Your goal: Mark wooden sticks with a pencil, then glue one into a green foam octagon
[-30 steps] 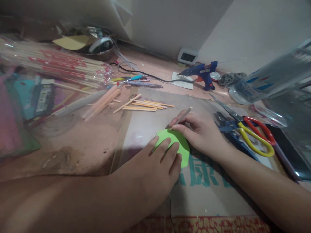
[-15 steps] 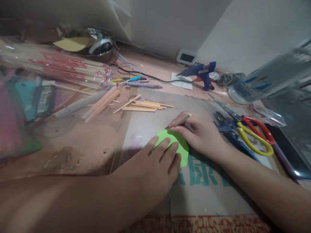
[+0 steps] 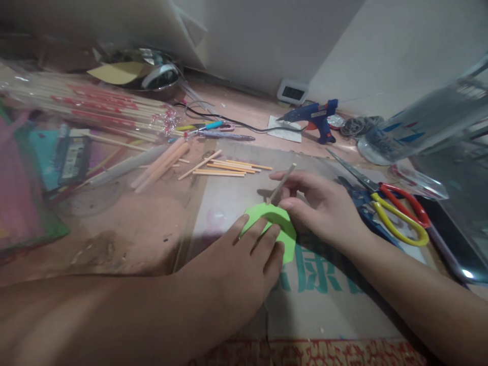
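Note:
My left hand (image 3: 236,264) lies flat with its fingers spread over a bright green many-sided piece of paper or card (image 3: 288,244), pressing it on the cardboard sheet (image 3: 305,317). A short thin wooden stick (image 3: 281,184) leans up from the far edge of the green piece; whether it is fixed there I cannot tell. Close beside the stick, my right hand (image 3: 328,208) has its thumb and forefinger apart, with nothing visibly gripped. Several short wooden sticks (image 3: 229,165) lie in a loose group beyond my left hand.
Scissors (image 3: 381,195) with red and yellow handles lie to the right, by a dark phone (image 3: 453,244). A blue glue gun (image 3: 314,116) rests at the back near a large clear bottle (image 3: 407,124). Bagged long sticks (image 3: 102,107) fill the back left.
My right hand has let go of the stick and drawn slightly right, its fingers parting. The stick now stands more steeply at the green piece's edge. My left hand stays put.

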### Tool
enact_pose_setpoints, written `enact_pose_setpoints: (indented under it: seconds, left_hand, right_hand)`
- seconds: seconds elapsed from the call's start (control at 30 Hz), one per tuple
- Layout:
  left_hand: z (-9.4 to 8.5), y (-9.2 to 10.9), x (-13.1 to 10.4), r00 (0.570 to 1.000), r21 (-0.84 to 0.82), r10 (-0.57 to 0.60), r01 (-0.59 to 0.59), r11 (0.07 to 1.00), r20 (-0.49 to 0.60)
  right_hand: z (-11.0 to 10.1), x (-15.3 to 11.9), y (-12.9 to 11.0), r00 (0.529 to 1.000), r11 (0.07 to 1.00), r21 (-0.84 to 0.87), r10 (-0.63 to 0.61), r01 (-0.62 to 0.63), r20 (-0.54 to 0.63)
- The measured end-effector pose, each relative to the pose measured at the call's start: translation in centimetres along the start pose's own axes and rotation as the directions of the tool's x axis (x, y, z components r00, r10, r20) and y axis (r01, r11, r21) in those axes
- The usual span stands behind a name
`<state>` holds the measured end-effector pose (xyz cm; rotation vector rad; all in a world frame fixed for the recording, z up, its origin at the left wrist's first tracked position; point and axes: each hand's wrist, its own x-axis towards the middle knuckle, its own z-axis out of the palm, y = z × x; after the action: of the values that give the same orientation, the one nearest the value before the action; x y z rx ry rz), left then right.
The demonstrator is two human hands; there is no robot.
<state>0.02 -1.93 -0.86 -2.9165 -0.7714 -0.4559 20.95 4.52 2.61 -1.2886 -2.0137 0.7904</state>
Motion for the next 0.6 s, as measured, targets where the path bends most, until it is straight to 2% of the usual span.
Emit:
enact_pose_setpoints:
  seconds: [0.13,0.43,0.6]
  left_hand:
    - [0.14,0.03,-0.07,1.000,0.009,-0.002,0.003,1.000,-0.009]
    - [0.20,0.03,-0.07,1.000,0.020,-0.009,0.009,1.000,-0.018]
    - [0.21,0.04,-0.13,1.000,0.015,-0.005,0.006,1.000,-0.010]
  right_hand:
    - [0.35,0.11,-0.23,1.000,1.000,-0.009,0.023,-0.023,-0.011]
    - [0.27,0.05,-0.47,0.980,0.960,-0.200,-0.192,0.198,0.050]
    - [0.30,0.16,-0.31,0.977,0.953,-0.213,-0.207,0.213,0.054]
